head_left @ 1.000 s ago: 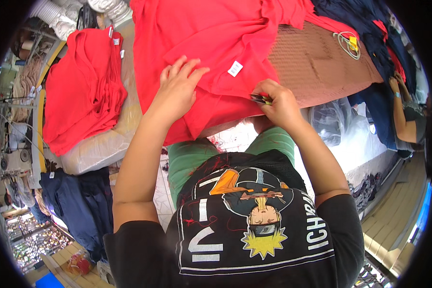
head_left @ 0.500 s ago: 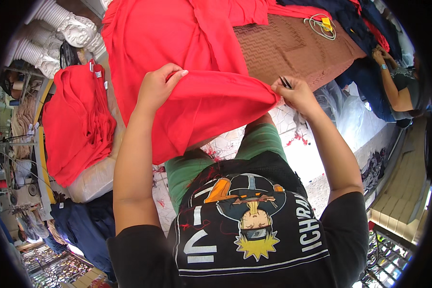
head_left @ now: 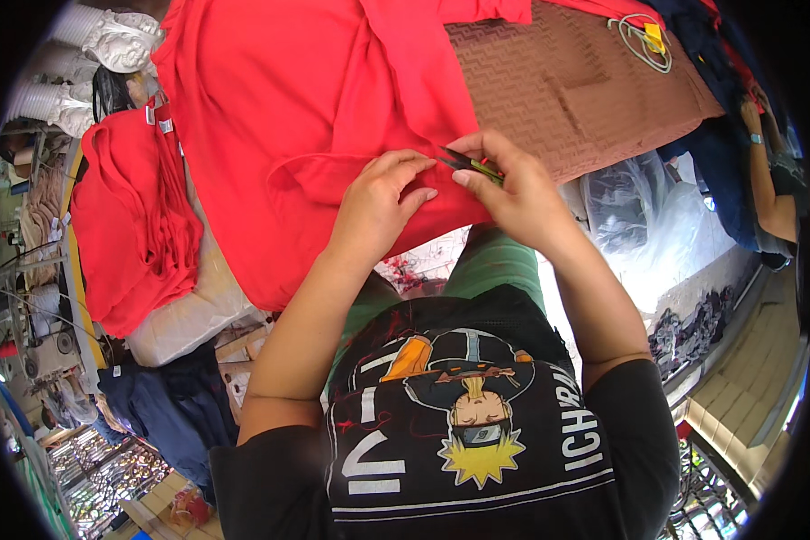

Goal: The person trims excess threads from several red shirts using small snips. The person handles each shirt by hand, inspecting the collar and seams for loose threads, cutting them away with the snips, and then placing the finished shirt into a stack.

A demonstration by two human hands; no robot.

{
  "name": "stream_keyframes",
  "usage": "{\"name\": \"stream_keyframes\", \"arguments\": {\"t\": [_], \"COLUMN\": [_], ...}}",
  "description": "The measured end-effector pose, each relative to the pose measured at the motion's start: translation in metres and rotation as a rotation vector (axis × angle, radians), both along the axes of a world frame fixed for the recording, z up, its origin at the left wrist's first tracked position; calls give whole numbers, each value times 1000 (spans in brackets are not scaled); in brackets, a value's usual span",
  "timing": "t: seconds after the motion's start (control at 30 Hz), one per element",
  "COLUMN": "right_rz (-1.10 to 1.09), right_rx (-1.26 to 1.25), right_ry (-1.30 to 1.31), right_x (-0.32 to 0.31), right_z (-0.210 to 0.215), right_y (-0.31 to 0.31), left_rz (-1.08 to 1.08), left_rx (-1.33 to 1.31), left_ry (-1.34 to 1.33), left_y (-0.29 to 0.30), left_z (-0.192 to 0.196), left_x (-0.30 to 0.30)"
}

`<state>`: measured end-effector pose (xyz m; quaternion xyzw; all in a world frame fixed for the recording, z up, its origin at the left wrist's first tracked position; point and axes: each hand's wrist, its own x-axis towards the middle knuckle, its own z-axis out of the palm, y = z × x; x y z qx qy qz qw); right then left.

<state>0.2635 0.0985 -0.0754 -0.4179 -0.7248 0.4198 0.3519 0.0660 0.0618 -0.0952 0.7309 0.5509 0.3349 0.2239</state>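
A large red garment (head_left: 306, 90) spreads over the table in front of me and hangs down over its near edge toward my legs. My left hand (head_left: 382, 202) is closed on a fold of it, fingers curled and thumb close by. In my right hand (head_left: 517, 193) is a pair of thread snips (head_left: 481, 167) with dark blades and a green handle. Their blades point left, close to the left fingertips and just above the red cloth. Any thread between the fingertips is too small to make out.
A pile of red garments (head_left: 135, 225) lies at left, with navy clothing (head_left: 166, 409) below it. Brown patterned cloth (head_left: 558, 90) covers the table's right part, a coiled cord (head_left: 643, 45) on it. Clear plastic (head_left: 648, 207) hangs at right; beyond is another person's arm (head_left: 765, 180).
Both hands have come together over the cloth, the left moving right and down. The stretched red edge has been lowered onto the table. The snips now point out from my right hand.
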Motion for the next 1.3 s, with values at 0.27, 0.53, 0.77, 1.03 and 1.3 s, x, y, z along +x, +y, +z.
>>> {"name": "stream_keyframes", "arguments": {"t": [0.27,0.53,0.77,1.03,1.3], "right_rz": [-55,-72,-72,85,188], "right_rx": [-104,-83,-134,127,134], "right_ry": [38,35,51,-161,-135], "right_x": [-1,-1,0,-16,-12], "right_z": [-28,-32,-30,1,-24], "right_y": [4,3,1,-13,6], "left_rz": [134,255,176,198,223], "left_rx": [29,-15,-318,-400,-371], "left_ry": [-31,-89,-611,-793,-763], "left_y": [-1,6,11,7,11], "left_z": [-10,-7,-10,-6,-16], "left_x": [7,9,-11,-7,-1]}}
